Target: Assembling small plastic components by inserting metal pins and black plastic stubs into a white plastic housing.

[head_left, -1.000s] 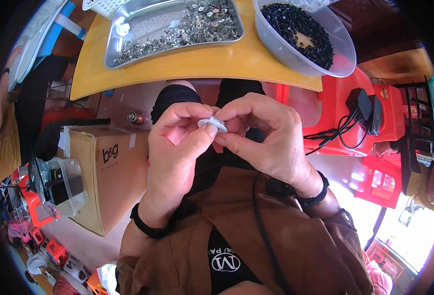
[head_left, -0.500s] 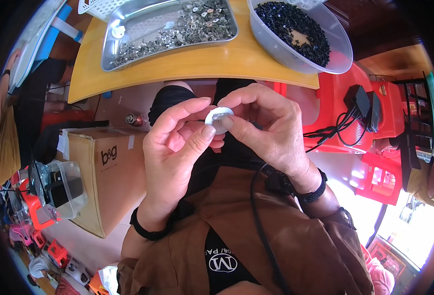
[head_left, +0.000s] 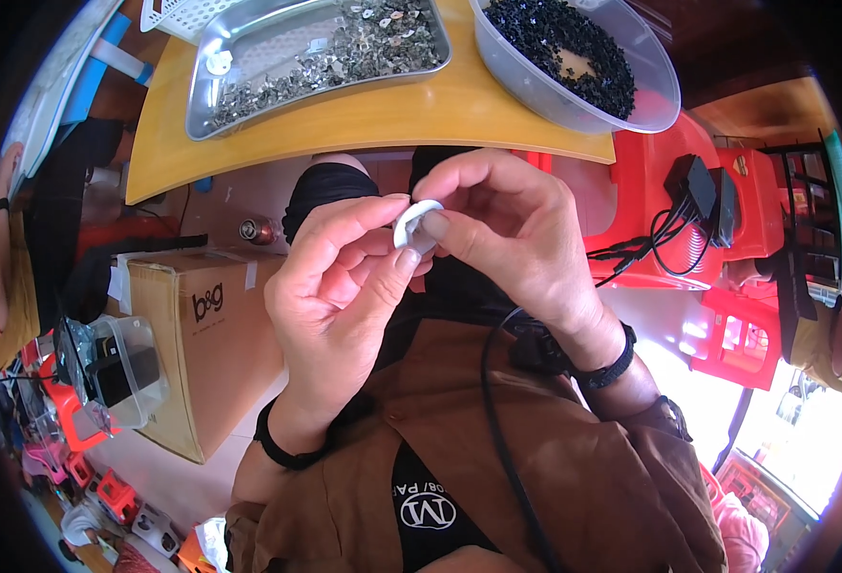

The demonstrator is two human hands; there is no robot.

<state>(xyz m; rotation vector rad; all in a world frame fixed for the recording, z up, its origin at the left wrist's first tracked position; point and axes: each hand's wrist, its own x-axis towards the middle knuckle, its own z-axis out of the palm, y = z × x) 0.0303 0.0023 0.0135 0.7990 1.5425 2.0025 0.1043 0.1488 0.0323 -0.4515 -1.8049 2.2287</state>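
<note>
1. Left hand (head_left: 330,291): thumb and index drawn nearly together across the white disc (head_left: 408,225). Thumb on the lower edge, index tip at upper left; can't confirm how firmly it presses. Other fingers curl behind, probably as backing.
2. Right hand (head_left: 526,239): pinched on the disc, thumb on the near face, index bent over by the top edge. Looks like this thumb sets the tilt.
3. White disc sits mid-frame between both hands, tilted, below the surface's front edge in view. We read the edge grip as leaving part of the face visible.
4. Surface (head_left: 373,121), top of frame: metal tray (head_left: 268,46) at upper left, loose metal pieces (head_left: 373,48) heaped rightward. Raised walls presumably stop scatter.
5. Upper right: clear bowl (head_left: 526,84) of small black parts (head_left: 536,38); same containment logic, we'd say.
6. Outer right: black boxes (head_left: 690,191) with cables on a red stool (head_left: 664,158), presumably kept off the floor. Left: cardboard box (head_left: 235,358).
</note>
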